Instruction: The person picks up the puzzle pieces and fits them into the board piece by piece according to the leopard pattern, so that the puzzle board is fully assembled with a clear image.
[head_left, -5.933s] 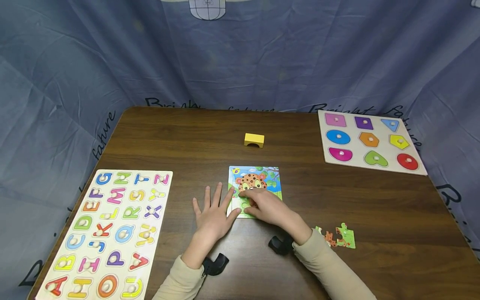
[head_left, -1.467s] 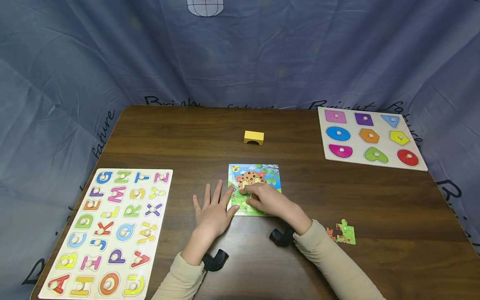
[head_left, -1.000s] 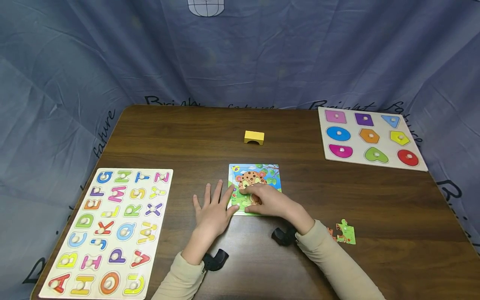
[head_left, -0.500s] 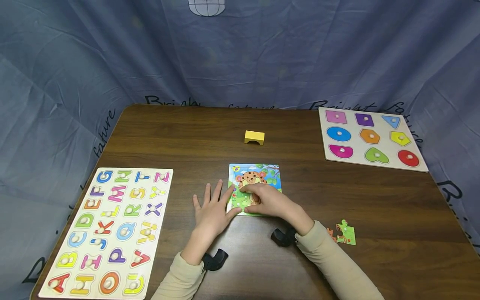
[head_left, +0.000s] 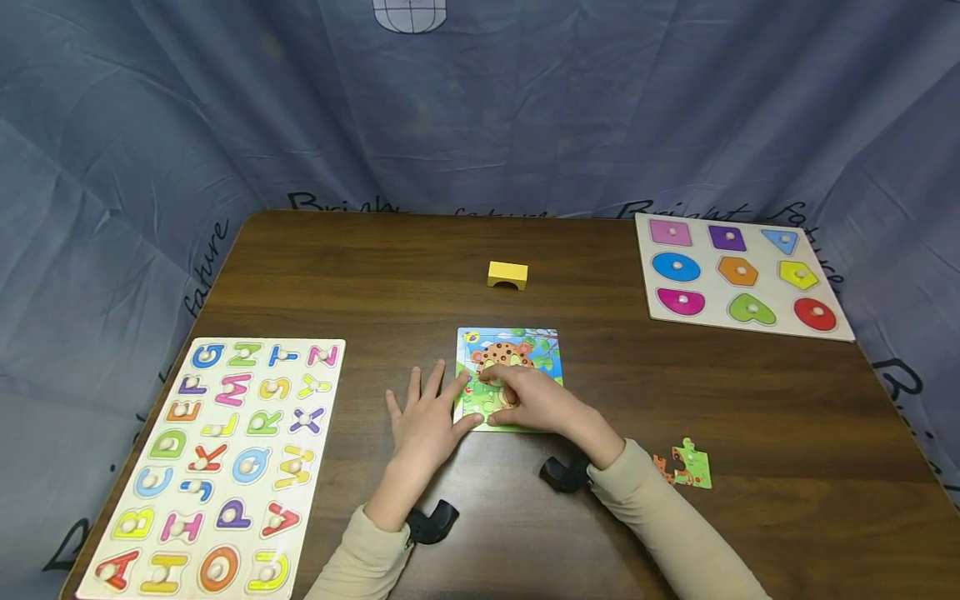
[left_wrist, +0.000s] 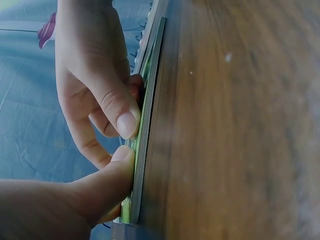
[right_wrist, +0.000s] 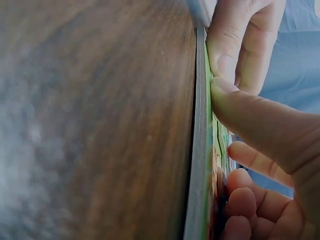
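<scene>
A small square jigsaw puzzle [head_left: 543, 346] with a spotted leopard picture lies in its tray at the middle of the table. My left hand [head_left: 422, 429] lies spread at its left, with index finger and thumb touching the tray's left side. Over the lower part of the picture, my right hand [head_left: 538, 402] has thumb and index finger curled about a green puzzle piece [head_left: 474, 403], partly hidden. In the right wrist view its thumb [right_wrist: 250, 112] presses at the near edge, close to the left thumb [right_wrist: 227, 65]. Several loose puzzle pieces [head_left: 693, 467] lie right of the right sleeve.
A white alphabet board [head_left: 247, 383] with knobbed letters lies at the left. A shape board [head_left: 705, 300] stands at the far right edge of the table. Behind the puzzle sits a yellow arch block [head_left: 507, 273]. Blue curtains [head_left: 480, 108] hang around the table.
Since the earliest frame, the tray's pale lower left corner has come to show a flowered green piece. Over the last second, the right fingers shift only slightly there; the left hand stays put.
</scene>
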